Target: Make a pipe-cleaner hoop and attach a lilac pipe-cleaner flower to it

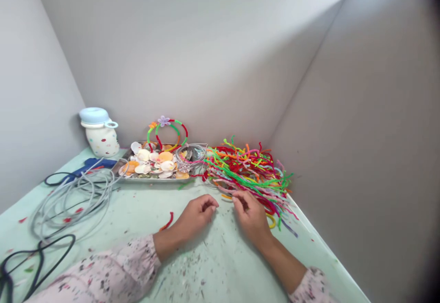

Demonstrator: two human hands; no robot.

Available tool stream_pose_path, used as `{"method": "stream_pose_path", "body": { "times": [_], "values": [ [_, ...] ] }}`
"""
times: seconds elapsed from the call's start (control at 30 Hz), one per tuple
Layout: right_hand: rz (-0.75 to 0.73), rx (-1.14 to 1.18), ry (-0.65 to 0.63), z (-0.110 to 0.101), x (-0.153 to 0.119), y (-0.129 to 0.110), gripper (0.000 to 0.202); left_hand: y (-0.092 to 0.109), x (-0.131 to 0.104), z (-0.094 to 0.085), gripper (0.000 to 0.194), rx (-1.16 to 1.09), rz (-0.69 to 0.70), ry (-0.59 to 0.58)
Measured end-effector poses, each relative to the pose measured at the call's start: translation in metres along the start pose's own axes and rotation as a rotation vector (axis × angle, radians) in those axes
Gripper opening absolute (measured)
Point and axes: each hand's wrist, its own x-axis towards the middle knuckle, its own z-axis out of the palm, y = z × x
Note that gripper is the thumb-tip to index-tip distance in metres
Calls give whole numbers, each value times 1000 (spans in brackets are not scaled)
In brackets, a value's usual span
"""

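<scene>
My left hand (201, 213) is held just above the table with thumb and fingertips pinched together; whatever may be between them is too small to see. Facing it, my right hand (250, 215) is also closed in a pinch, in front of a heap of colourful pipe cleaners (247, 170). An orange pipe cleaner end (226, 197) shows at the right fingertips, and I cannot tell whether they grip it. Beside my left wrist lies a short red pipe cleaner piece (167, 221).
A metal tray (151, 180) holds seashells (147, 161), two decorated hoops (185, 131) and a wire coil (192, 154). At left are a lidded white jar (102, 140), a blue tool (91, 165), grey wire loops (79, 202) and a black cord (41, 257). Grey walls (192, 55) border the table.
</scene>
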Motion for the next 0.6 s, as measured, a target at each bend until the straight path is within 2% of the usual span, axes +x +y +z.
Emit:
{"method": "stream_pose_path", "body": {
  "times": [0.17, 0.4, 0.5, 0.6],
  "values": [
    [5, -19, -94, 0, 0, 0, 16, 0, 0, 0, 14, 4, -3, -3],
    [-15, -22, -67, -1, 4, -7, 17, 3, -1, 0, 15, 6, -9, -1],
    [-90, -67, -48, -2, 19, -15, 16, 3, -1, 0, 14, -2, -18, 6],
    [-185, -115, -44, -1, 48, -31, 14, 3, -2, -2, 14, 9, 7, 11]
  ]
}}
